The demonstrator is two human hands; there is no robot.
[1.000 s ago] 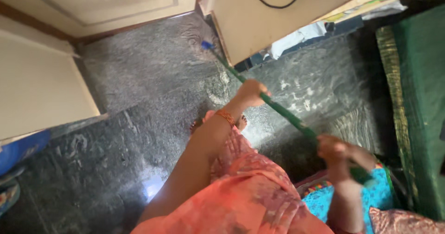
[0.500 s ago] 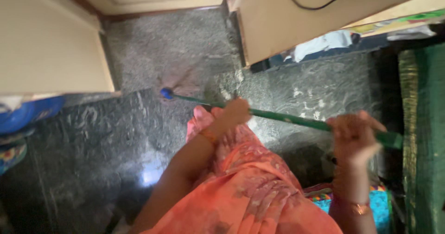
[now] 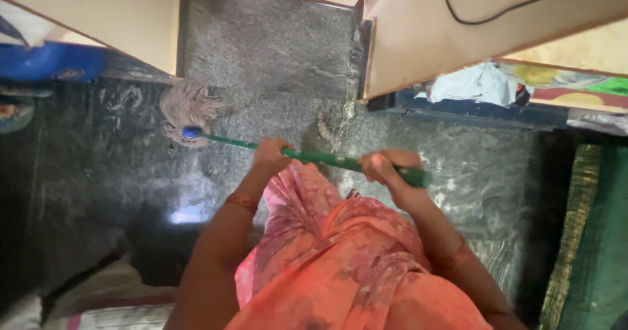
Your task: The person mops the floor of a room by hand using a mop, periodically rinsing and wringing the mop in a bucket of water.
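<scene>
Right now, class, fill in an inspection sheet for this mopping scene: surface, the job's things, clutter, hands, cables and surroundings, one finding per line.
Surface: dark speckled stone floor, with a bright glare patch near the person's left side.
Job's things: mop with a green handle, a blue collar and a pale string head lying on the floor.
Clutter: crumpled pale cloth under the furniture at right; blue object at the left edge.
Hands: left hand grips the handle at mid-length; right hand grips near its top end.
Cables: black cable looping across the cream panel.
Surroundings: green fabric with a gold border at right; cream panels at top left.
</scene>
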